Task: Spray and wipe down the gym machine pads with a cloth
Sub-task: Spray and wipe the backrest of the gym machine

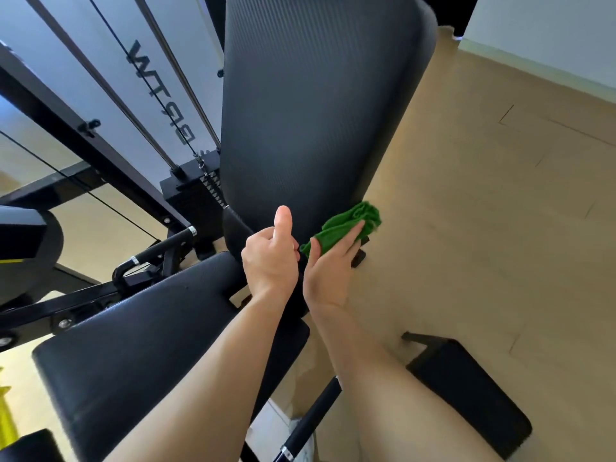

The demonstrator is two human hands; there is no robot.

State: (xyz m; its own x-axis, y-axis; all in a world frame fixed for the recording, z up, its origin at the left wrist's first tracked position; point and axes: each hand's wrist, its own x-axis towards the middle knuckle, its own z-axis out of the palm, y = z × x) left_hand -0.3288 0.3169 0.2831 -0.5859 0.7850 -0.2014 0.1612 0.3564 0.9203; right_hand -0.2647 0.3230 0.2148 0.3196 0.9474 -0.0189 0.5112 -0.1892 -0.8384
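Now right hand (328,275) presses green cloth (346,226) against upright back pad (316,111); left hand (271,261) fisted.

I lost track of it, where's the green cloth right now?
In the head view, right of centre: the green cloth is under the right hand, pressed against the lower right edge of the upright back pad.

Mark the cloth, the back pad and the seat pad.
cloth (346,225), head view, middle of the green folds.
back pad (310,105), head view, centre of its ribbed face.
seat pad (140,338), head view, bare top surface.
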